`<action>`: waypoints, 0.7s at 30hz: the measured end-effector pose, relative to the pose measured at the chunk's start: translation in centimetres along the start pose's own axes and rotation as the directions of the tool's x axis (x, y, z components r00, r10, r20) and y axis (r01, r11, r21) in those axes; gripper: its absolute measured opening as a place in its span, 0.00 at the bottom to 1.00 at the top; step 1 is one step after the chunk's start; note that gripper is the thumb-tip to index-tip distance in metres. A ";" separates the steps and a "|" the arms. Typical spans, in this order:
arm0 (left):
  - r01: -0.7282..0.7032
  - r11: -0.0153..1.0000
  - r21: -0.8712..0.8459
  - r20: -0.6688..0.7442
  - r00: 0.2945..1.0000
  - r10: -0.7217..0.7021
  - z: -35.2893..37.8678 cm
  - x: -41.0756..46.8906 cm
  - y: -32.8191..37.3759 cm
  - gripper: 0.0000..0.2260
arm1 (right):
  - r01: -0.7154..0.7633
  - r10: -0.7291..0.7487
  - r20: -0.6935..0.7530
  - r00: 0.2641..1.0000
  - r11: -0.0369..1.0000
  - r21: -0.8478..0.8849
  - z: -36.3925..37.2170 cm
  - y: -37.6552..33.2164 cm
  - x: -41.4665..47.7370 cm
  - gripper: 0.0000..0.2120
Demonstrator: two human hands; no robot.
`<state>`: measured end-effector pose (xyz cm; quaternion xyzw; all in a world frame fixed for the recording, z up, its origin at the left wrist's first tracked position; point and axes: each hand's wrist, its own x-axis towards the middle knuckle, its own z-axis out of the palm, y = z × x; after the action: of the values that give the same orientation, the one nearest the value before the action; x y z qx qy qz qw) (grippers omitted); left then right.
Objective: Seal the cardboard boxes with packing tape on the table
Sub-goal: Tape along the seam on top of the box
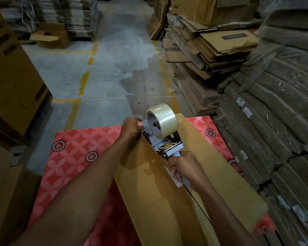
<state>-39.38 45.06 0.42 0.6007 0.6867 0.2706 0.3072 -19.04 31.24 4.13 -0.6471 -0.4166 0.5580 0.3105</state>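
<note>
Grey metal tape dispenser point(160, 139) at far end of long brown cardboard box point(167, 201).
Box lies on the red patterned table point(75, 153), long axis running toward the person; the pull would likely come nearward. The right hand point(185, 167) grips the handle; the left hand point(132, 128) sits at the box's far end, hold not discernible.

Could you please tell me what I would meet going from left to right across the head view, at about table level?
First the tall cardboard boxes → left hand → tape roll → wrapped cardboard bundles.
</note>
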 end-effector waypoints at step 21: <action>-0.266 0.878 0.397 0.306 0.941 0.147 -0.4 -1.4 1.0 0.12 | -0.044 0.051 0.036 0.998 0.982 -0.183 -3.7 2.2 -3.4 0.03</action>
<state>-38.84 43.80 1.57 0.7550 0.6130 0.0595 0.2249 -15.08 27.46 4.45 -0.6711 -0.4565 0.5377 0.2281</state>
